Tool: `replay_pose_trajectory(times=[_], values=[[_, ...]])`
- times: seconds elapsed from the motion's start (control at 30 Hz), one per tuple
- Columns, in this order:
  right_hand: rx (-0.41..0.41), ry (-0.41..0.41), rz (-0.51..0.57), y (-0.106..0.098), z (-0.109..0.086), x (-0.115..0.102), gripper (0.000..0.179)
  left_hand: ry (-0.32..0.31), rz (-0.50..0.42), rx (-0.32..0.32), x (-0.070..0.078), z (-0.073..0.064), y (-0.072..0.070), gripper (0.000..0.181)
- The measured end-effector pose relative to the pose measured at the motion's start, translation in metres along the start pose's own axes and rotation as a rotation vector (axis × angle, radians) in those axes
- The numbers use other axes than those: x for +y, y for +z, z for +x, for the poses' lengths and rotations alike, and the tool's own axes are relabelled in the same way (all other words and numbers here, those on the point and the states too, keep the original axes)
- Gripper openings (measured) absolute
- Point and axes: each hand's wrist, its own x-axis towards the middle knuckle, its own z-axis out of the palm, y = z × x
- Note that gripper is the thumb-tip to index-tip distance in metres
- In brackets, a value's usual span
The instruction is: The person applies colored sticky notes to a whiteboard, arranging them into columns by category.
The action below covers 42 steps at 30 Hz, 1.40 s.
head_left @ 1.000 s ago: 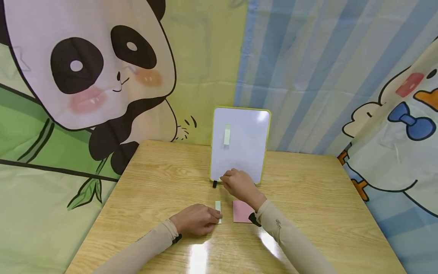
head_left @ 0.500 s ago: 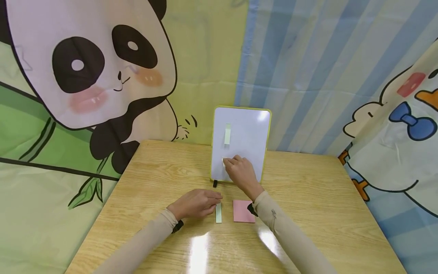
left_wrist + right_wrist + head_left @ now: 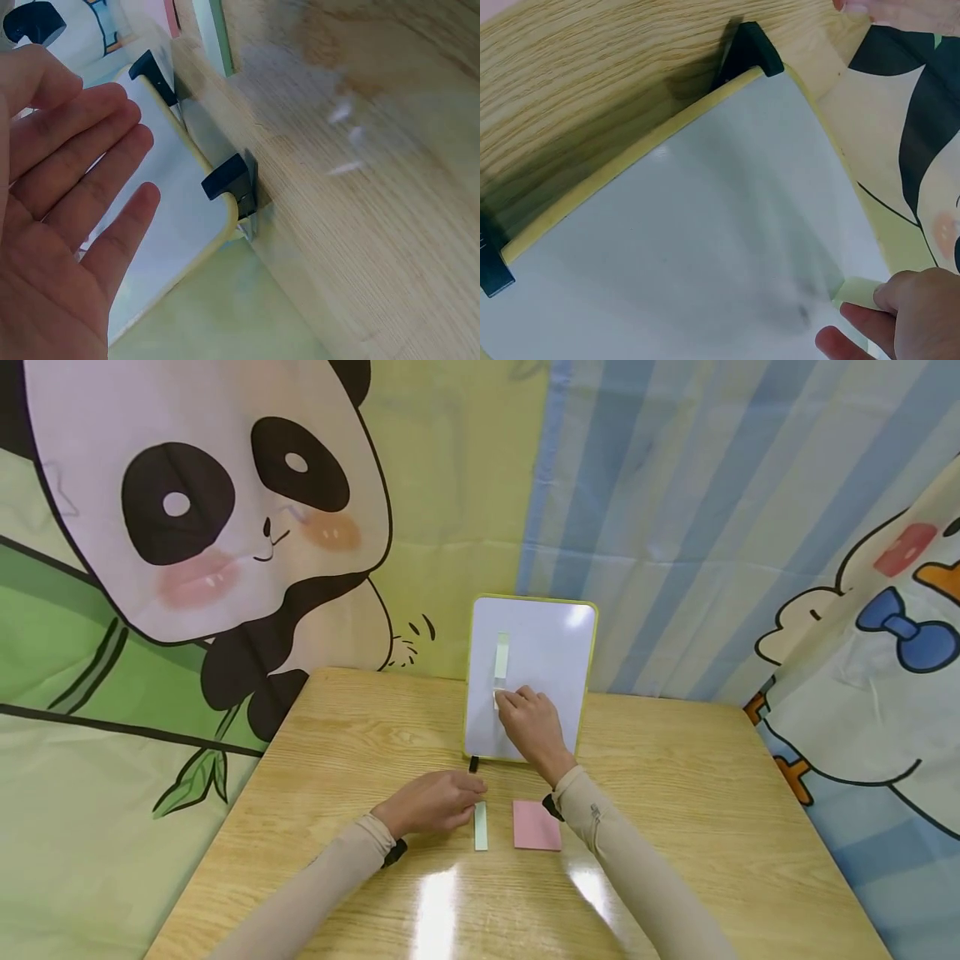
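Pale-green paper strip (image 3: 857,291), pinched in your right hand (image 3: 532,722), right at the face of the whiteboard (image 3: 555,652), touching or just off it, can't tell! It looks feather-light and limp, likely to curl or crease and perhaps tacky on its back, so a soft pinch near one end should do. Just above that pinch hangs another strip (image 3: 501,656); down below it, your left hand (image 3: 435,802) holds nothing, fingers loosely extended.
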Motion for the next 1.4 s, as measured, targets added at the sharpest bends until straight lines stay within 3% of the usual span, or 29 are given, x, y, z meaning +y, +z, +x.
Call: replay_pose_trajectory(times=[0.3, 0.73, 1.0, 1.23, 1.4], values=[[-0.034, -0.008, -0.013, 0.005, -0.001, -0.002, 0.013, -0.059, -0.02, -0.045, 0.003, -0.004, 0.0, 0.02], [-0.019, -0.015, 0.029, 0.009, -0.009, -0.003, 0.016, -0.07, -0.035, -0.049, -0.002, -0.009, 0.007, 0.02], [-0.026, -0.018, 0.072, 0.015, -0.024, -0.007, 0.018, -0.081, -0.02, -0.054, -0.005, -0.009, 0.007, 0.021], [-0.087, -0.007, 0.144, 0.016, -0.035, -0.015, 0.027, -0.108, -0.012, -0.081, -0.014, 0.0, 0.003, 0.015], [-0.087, -0.034, 0.167, 0.011, -0.032, -0.013, 0.037, -0.117, 0.091, 0.008, -0.029, 0.018, -0.002, 0.018]])
